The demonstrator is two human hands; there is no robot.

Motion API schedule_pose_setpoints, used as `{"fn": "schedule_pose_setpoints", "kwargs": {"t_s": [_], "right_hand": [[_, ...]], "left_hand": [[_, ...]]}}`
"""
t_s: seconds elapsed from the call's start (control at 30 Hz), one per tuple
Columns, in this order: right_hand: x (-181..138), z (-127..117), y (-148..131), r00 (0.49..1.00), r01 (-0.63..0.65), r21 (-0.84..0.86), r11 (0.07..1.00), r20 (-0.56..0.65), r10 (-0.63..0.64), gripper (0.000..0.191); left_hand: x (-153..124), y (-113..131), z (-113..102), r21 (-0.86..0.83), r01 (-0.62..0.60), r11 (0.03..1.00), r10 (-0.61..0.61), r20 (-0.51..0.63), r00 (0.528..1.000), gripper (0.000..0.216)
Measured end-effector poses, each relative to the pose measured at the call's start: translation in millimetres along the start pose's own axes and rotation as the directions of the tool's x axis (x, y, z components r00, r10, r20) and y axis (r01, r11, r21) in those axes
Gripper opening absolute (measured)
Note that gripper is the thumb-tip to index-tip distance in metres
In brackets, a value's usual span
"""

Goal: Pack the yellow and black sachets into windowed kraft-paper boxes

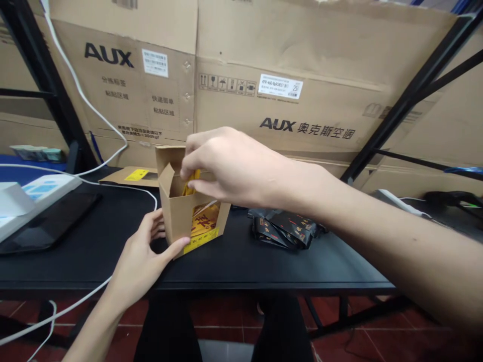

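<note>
A kraft cardboard box [181, 211] stands on the black table [90, 261] with its top flaps up, and a yellow printed packet [202, 226] shows through its front window. My left hand [139, 256] grips the box's lower left corner, thumb across the front. My right hand [230, 166] reaches into the top opening, its fingertips pinching a yellow packet edge [191, 184]. That hand hides part of the rear flap. To the right of the box lies a heap of black sachets [283, 229] with red and gold print, apart from both hands.
Large AUX cardboard cartons [302, 85] stand behind the table between black shelf uprights [411, 95]. A flat kraft mailer [130, 177] lies behind the box. A white power strip [400, 203], a white cable [101, 151] and a grey device [33, 201] sit around the table.
</note>
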State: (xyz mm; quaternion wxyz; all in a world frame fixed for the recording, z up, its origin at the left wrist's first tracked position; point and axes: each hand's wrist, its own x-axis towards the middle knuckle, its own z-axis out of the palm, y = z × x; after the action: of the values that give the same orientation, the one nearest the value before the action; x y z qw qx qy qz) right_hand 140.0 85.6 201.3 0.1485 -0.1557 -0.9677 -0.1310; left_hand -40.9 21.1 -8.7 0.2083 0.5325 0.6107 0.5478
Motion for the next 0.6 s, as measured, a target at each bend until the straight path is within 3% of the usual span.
{"fn": "schedule_pose_setpoints", "kwargs": {"t_s": [0.1, 0.2, 0.27, 0.33, 0.4, 0.5, 0.6], "right_hand": [[-12, 11, 14, 0.999, -0.039, 0.09, 0.995, -0.004, 0.039, 0.02], [-20, 14, 24, 0.986, -0.141, 0.168, 0.976, -0.067, 0.154, 0.027], [-20, 10, 24, 0.97, -0.227, 0.189, 0.955, -0.046, 0.239, 0.029], [-17, 1, 18, 0.954, -0.296, 0.131, 0.946, 0.095, 0.285, 0.027], [-12, -10, 8, 0.907, -0.306, -0.005, 0.952, 0.303, 0.293, 0.027], [-5, -20, -6, 0.807, -0.172, -0.189, 0.967, 0.535, 0.248, 0.031], [2, -19, -13, 0.769, -0.036, -0.247, 0.968, 0.613, 0.185, 0.032]], "left_hand": [[0, -1, 1, -0.004, -0.009, 1.0, 0.009, 0.001, 1.0, 0.079], [0, -1, 1, -0.005, -0.008, 1.0, 0.008, 0.01, 1.0, 0.08], [0, -2, 1, -0.006, -0.001, 1.0, 0.001, 0.017, 1.0, 0.082], [0, -3, 1, -0.007, 0.004, 1.0, -0.004, 0.019, 1.0, 0.083], [1, -4, 1, -0.008, 0.003, 1.0, -0.003, 0.02, 1.0, 0.084], [0, -4, 1, -0.007, 0.003, 1.0, -0.003, 0.023, 1.0, 0.085], [0, -3, 1, -0.001, -0.004, 1.0, 0.004, 0.021, 1.0, 0.085]]}}
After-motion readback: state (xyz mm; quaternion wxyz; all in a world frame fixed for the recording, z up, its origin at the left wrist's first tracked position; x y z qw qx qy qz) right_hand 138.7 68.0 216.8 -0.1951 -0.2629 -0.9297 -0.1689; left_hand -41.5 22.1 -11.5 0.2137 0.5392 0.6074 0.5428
